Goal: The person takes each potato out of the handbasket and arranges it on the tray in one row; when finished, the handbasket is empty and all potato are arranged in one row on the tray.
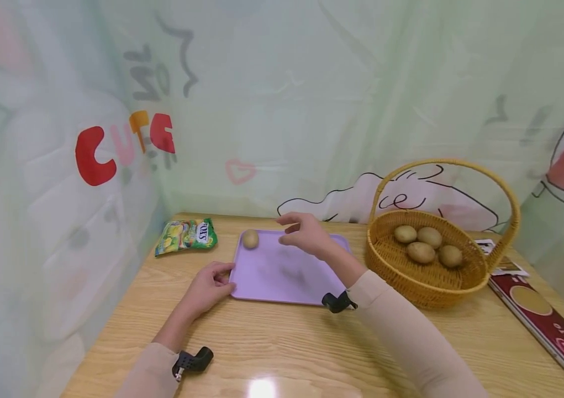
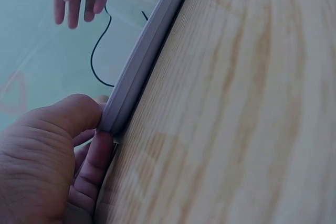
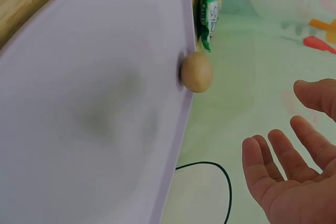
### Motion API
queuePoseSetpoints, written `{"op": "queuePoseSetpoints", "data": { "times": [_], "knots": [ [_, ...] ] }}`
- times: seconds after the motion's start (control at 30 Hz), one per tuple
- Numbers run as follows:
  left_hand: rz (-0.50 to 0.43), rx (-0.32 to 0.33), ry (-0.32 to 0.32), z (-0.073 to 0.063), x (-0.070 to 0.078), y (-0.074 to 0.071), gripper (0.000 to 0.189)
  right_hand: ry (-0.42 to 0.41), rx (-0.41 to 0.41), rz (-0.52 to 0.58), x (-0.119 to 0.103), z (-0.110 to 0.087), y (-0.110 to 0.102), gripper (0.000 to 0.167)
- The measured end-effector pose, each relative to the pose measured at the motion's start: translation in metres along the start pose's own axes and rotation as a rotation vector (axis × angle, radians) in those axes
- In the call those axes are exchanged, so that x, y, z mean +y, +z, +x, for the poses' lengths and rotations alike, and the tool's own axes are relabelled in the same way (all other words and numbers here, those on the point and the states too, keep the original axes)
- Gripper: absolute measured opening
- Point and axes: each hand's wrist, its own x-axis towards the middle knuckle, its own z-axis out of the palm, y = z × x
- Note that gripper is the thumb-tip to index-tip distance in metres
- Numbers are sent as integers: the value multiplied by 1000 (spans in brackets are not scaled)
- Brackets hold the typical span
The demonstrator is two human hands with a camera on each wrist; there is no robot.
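Observation:
A lilac tray (image 1: 282,276) lies on the wooden table, with one potato (image 1: 250,239) near its far left corner. My left hand (image 1: 209,287) is at the tray's left edge; in the left wrist view its thumb (image 2: 79,111) and curled fingers pinch the tray's rim (image 2: 134,72). Above the tray's far side hovers my right hand (image 1: 304,235), fingers spread and apart from the potato. The right wrist view shows that palm (image 3: 299,198) holding nothing, while the potato (image 3: 196,72) sits by the tray's rim.
Right of the tray stands a wicker basket (image 1: 396,282) with a tall handle and several potatoes (image 1: 421,252) inside. A green and yellow snack bag (image 1: 185,236) lies at the back left. A dark red box (image 1: 545,320) runs along the right. Printed curtains hang behind the table.

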Motion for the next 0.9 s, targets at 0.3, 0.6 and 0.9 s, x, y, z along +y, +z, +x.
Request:
{"op": "queuePoseSetpoints", "data": {
  "times": [0.3,0.6,0.9],
  "knots": [
    [-5,-7,-6,-1,1,0,48,-18,54,-11,-1,-23,-23,47],
    [-14,-6,-31,-1,-1,0,48,-18,95,-24,3,-43,-49,47],
    [4,-9,-28,-4,5,-1,49,9,169,-56,6,-63,-85,44]
  ]
}}
